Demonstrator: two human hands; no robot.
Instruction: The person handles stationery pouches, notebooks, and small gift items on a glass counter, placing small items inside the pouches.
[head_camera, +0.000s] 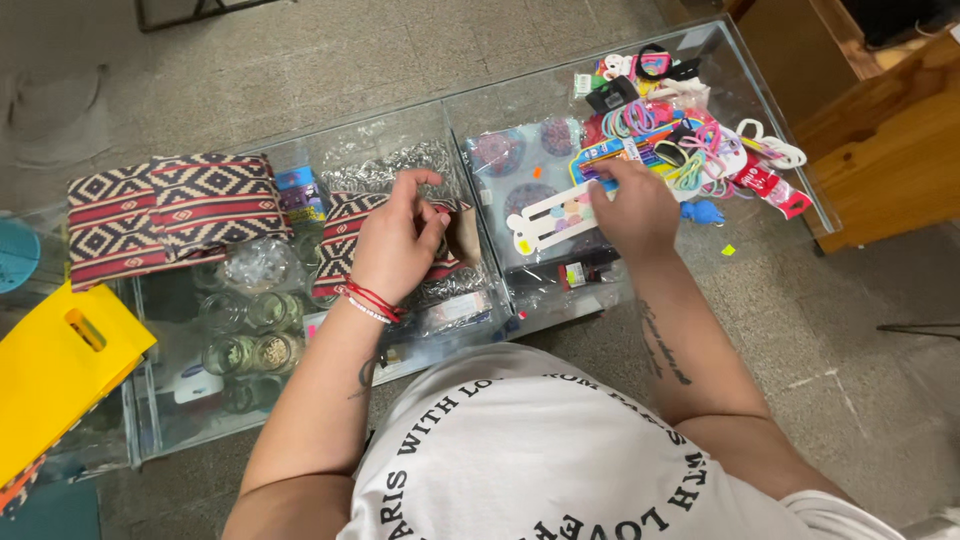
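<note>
I look down at a glass display counter (770, 170). My left hand (398, 243), with red and white string bracelets at the wrist, rests on a patterned woven pouch (340, 235) and pinches its brown cardboard tag (463, 235). My right hand (637, 208) grips a long card of coloured items (545, 212), white at one end and blue at the other. Just beyond that hand lies a heap of colourful hair ties and accessories (690, 130).
Two more woven patterned pouches (165, 210) lie at the left of the counter. A yellow bag with a cut-out handle (60, 365) sits at the far left edge. Jars and packets show under the glass. A wooden cabinet (880, 150) stands at the right.
</note>
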